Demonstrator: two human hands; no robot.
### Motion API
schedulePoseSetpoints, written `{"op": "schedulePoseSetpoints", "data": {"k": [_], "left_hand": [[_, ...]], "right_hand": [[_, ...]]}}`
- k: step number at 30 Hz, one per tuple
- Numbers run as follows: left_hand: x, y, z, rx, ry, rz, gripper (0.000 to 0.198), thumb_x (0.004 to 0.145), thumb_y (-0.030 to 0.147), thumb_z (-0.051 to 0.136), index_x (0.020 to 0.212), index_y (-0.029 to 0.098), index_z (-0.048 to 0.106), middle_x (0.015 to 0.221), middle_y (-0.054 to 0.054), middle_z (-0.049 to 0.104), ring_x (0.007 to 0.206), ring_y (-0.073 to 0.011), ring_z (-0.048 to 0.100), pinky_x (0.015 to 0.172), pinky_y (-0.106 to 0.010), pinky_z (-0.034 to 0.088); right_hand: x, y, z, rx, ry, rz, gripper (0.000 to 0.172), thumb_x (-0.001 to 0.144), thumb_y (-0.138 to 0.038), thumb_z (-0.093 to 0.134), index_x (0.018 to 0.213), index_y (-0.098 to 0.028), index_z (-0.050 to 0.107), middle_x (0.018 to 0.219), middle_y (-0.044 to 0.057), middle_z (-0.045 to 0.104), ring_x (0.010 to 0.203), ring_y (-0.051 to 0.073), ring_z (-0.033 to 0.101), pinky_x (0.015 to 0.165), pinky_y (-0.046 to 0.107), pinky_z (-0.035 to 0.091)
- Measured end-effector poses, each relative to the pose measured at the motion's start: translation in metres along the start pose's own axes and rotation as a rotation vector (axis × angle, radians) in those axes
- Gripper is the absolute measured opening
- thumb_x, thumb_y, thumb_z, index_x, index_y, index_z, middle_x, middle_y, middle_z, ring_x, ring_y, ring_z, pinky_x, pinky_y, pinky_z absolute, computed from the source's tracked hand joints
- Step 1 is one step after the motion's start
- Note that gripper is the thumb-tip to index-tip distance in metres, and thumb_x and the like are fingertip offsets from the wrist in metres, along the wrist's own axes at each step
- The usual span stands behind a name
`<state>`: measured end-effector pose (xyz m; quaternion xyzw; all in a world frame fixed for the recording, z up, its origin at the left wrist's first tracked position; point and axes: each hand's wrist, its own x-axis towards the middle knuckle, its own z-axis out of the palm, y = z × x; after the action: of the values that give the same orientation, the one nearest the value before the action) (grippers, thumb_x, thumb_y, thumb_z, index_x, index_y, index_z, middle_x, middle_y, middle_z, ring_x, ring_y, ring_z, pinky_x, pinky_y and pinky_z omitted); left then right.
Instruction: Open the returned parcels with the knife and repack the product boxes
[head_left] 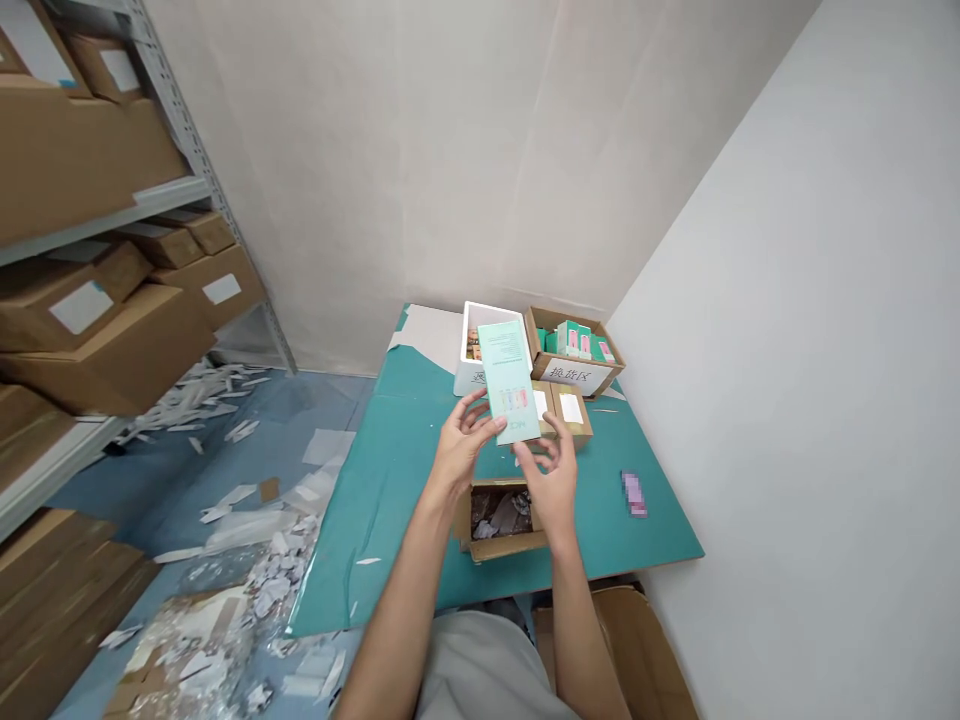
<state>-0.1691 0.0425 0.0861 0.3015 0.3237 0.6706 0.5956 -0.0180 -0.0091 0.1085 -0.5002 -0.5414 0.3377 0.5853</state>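
Head view: the left hand (457, 447) has its fingers clamped on the mint box (505, 370) near its lower end; the right hand (553, 482), fingers parted, sits at the opposite corner, grip unconfirmed. Open carton (511, 547) lies below the fingers. Light, even edge pressure seems advisable.

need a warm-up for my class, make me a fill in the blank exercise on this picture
The left hand lays its ____ on the printed face of the pale green box.
The packs just right of the white box are mostly ____.
On the tabletop, the pixelated purple item lies toward the ____ edge.

Missing words: thumb; green; right
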Motion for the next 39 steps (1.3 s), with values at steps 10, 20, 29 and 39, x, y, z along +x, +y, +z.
{"op": "schedulePoseSetpoints", "data": {"k": [10,20,29,39], "left_hand": [[-0.002,0.002,0.009,0.070,-0.041,0.025,0.082,0.071,0.042,0.110,0.139,0.025,0.068,0.150,-0.015,0.072,0.138,-0.0336,0.073,0.118,-0.046,0.060],[0.013,-0.002,0.001,-0.230,-0.139,-0.181,0.075,0.068,0.045,0.111,0.128,0.019,0.074,0.120,-0.012,0.087,0.105,-0.0270,0.084,0.090,-0.033,0.065],[0.019,0.007,0.000,-0.092,0.062,-0.104,0.091,0.058,0.045,0.114,0.133,0.024,0.067,0.130,-0.013,0.082,0.118,-0.0294,0.081,0.096,-0.036,0.064],[0.013,0.000,0.016,0.136,0.023,0.055,0.081,0.065,0.047,0.110,0.130,0.024,0.067,0.144,-0.014,0.073,0.126,-0.0304,0.077,0.106,-0.043,0.064]], "right_hand": [[0.008,0.013,0.016,0.019,0.196,-0.028,0.066,0.093,-0.056,0.087,0.146,-0.023,0.067,0.142,0.018,0.075,0.119,0.031,0.078,0.097,0.045,0.070],[0.023,0.011,0.011,0.866,-0.066,0.537,0.036,0.087,-0.041,0.094,0.115,-0.024,0.079,0.094,0.000,0.086,0.069,0.015,0.076,0.062,0.023,0.069],[0.018,0.014,0.008,0.120,0.082,0.029,0.061,0.098,-0.060,0.084,0.145,-0.026,0.067,0.159,0.017,0.065,0.104,0.022,0.080,0.082,0.037,0.072],[0.016,0.019,0.027,-0.217,0.238,-0.161,0.047,0.094,-0.046,0.087,0.133,-0.025,0.072,0.137,0.017,0.074,0.113,0.029,0.076,0.097,0.046,0.067]]}}
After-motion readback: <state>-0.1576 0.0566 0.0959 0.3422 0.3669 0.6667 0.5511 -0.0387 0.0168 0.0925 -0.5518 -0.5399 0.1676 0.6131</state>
